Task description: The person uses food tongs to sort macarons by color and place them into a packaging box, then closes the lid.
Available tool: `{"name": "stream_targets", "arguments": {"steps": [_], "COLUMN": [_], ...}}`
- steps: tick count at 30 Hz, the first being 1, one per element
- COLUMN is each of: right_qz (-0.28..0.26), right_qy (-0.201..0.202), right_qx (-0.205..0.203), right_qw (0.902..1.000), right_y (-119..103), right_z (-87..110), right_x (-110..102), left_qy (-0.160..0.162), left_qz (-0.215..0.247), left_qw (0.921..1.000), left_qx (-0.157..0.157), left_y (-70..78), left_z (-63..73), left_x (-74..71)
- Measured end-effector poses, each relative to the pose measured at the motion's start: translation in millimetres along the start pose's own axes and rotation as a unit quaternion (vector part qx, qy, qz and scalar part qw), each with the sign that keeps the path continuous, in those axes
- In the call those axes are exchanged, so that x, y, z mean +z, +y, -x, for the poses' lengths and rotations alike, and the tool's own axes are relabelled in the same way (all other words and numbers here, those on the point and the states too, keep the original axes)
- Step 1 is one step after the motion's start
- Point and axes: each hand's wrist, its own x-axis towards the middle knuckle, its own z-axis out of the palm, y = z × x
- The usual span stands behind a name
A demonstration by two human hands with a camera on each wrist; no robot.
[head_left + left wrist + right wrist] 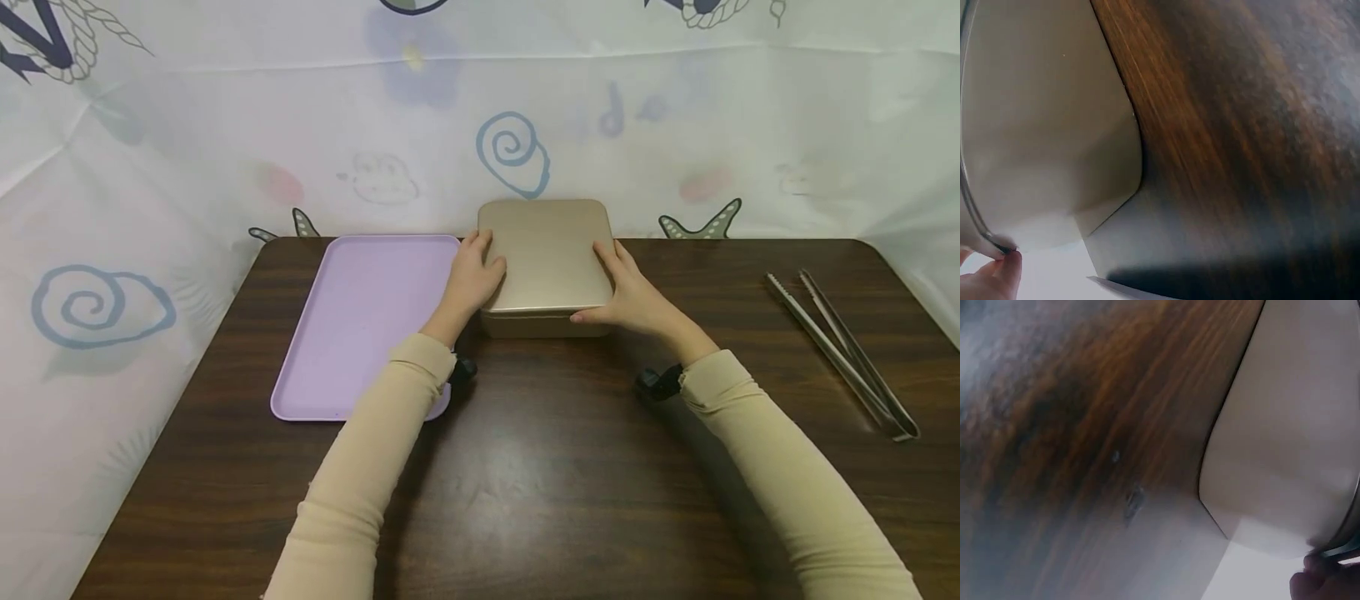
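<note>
A gold, square box (pixel 543 327) with rounded corners stands near the table's back edge, its flat lid (pixel 551 258) on top. My left hand (pixel 472 279) grips the lid at the left side, thumb lying on its upper face. On the opposite side my right hand (pixel 633 296) holds the lid, with the thumb at the front right corner and the fingers along the right edge. Both wrist views show the box's smooth side wall, with fingertips (pixel 1009 272) of the left hand and fingertips (pixel 1316 565) of the right right at the lid seam. The box's inside is hidden.
A light purple tray (pixel 367 325) lies left of the box, partly under the left forearm. Metal tongs (pixel 847 358) lie spread on the right side of the dark wooden table (pixel 540 500). A printed white cloth (pixel 600 125) hangs behind the table.
</note>
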Motion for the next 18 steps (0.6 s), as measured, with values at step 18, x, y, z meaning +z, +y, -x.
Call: {"name": "stream_targets", "arguments": {"steps": [18], "right_qz": [0.011], "right_qy": [-0.002], "right_qx": [0.011], "right_qw": [0.9999], "right_y": [7.4], "right_z": [-3.6], "right_x": [-0.6], "left_qy": [-0.012], "left_qz": [-0.006], "left_qw": [0.9999], "left_qx": [-0.01], "left_y": [-3.5], "left_z": [1.7], "left_x": [10.0]}}
